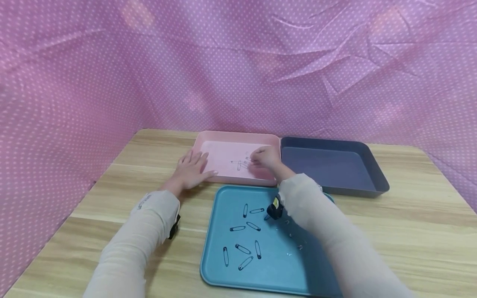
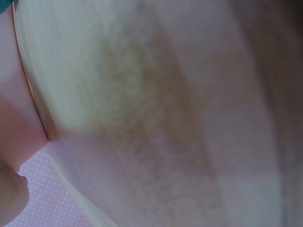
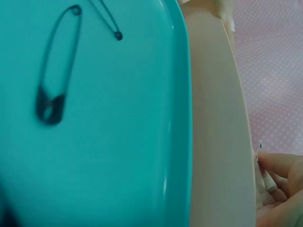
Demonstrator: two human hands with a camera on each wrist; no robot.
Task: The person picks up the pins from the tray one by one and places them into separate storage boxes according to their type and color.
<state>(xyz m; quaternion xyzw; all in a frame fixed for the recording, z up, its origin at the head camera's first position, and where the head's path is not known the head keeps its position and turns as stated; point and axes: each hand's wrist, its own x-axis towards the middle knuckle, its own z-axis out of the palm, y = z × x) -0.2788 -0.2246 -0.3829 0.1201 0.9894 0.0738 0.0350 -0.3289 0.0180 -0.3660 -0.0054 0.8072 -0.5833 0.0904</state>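
Observation:
My right hand (image 1: 265, 157) is over the right part of the pink tray (image 1: 220, 145), its thumb and finger pinching a small silver safety pin; the tip of that safety pin (image 3: 260, 144) pokes out above the fingertips in the right wrist view. Beside it, several silver safety pins (image 1: 239, 165) lie on the tray floor. My left hand (image 1: 191, 170) rests with spread fingers at the near left corner of the pink tray. Black safety pins (image 1: 243, 249) are scattered over the left side of the teal tray (image 1: 268, 273), and small silver pieces (image 1: 299, 247) lie on its right side.
A dark grey tray (image 1: 324, 165) stands to the right of the pink one. All three trays are on a wooden table (image 1: 417, 223). Behind the table hangs a pink dotted cloth (image 1: 238, 82). My right forearm crosses over the teal tray's right side.

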